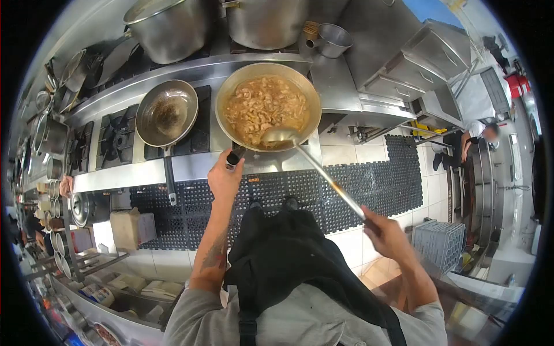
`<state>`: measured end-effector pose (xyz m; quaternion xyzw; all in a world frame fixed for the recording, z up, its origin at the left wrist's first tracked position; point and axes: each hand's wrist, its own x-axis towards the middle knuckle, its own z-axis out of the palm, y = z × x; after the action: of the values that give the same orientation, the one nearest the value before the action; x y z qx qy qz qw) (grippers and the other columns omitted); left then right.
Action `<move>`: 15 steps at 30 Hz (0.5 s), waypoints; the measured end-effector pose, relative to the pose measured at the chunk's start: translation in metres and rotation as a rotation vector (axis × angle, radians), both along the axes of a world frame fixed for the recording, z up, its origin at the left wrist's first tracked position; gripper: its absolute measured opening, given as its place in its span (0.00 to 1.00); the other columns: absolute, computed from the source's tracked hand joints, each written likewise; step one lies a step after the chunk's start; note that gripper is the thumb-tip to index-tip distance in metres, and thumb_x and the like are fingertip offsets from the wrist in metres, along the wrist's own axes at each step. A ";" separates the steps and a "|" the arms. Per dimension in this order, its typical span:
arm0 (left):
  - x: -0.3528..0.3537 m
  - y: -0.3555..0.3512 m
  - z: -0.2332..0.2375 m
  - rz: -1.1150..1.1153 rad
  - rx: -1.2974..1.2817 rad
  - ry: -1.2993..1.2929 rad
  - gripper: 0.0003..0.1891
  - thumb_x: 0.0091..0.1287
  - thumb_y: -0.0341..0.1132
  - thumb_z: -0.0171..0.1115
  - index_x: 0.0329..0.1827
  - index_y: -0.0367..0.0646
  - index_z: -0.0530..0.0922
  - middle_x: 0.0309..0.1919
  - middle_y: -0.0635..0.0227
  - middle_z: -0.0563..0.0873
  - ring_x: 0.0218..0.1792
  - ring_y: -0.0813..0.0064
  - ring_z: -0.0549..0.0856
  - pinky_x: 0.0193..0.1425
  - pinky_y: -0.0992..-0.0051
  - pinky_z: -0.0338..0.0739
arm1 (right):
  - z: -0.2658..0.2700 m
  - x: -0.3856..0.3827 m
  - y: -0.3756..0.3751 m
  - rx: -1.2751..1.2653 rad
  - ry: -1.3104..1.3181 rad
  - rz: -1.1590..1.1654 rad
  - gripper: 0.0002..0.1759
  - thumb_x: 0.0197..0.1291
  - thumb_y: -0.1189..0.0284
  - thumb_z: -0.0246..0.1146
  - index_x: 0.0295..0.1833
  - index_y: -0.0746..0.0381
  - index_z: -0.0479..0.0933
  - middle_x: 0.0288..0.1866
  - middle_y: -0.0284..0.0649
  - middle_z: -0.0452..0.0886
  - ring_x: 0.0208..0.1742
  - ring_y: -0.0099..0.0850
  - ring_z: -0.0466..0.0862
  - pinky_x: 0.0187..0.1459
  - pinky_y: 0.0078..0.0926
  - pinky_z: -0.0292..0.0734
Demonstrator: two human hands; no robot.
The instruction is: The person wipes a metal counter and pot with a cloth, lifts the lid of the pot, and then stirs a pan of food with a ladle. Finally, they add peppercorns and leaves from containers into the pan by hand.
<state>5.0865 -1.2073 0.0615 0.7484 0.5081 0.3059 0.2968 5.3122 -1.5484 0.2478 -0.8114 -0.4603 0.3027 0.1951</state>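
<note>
Two tight grips: the left hand clamped the pan handle, the right hand clasped the ladle, which looked best swept low and steadily.

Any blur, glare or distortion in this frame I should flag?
Head view: strong fisheye bending, with black corners. Head view: the right hand is motion-blurred on the ladle. Head view: the left hand and the pan it grips are sharp.
</note>
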 end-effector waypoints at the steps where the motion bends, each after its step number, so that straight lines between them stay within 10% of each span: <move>1: 0.000 0.000 0.000 -0.007 0.000 0.002 0.23 0.57 0.41 0.76 0.56 0.48 0.82 0.31 0.60 0.89 0.31 0.65 0.90 0.37 0.66 0.82 | -0.016 -0.004 0.002 -0.048 0.023 -0.012 0.33 0.61 0.80 0.64 0.73 0.61 0.69 0.34 0.50 0.82 0.32 0.41 0.84 0.38 0.35 0.79; 15: -0.001 -0.001 -0.003 0.003 0.010 0.003 0.24 0.57 0.41 0.76 0.56 0.45 0.83 0.29 0.60 0.88 0.29 0.61 0.88 0.38 0.64 0.81 | -0.060 -0.025 0.011 0.017 -0.064 0.006 0.33 0.62 0.77 0.63 0.74 0.61 0.67 0.40 0.52 0.82 0.40 0.51 0.83 0.44 0.47 0.79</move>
<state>5.0859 -1.2079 0.0589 0.7495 0.5082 0.3078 0.2919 5.2870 -1.5376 0.1882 -0.8176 -0.4714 0.2733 0.1861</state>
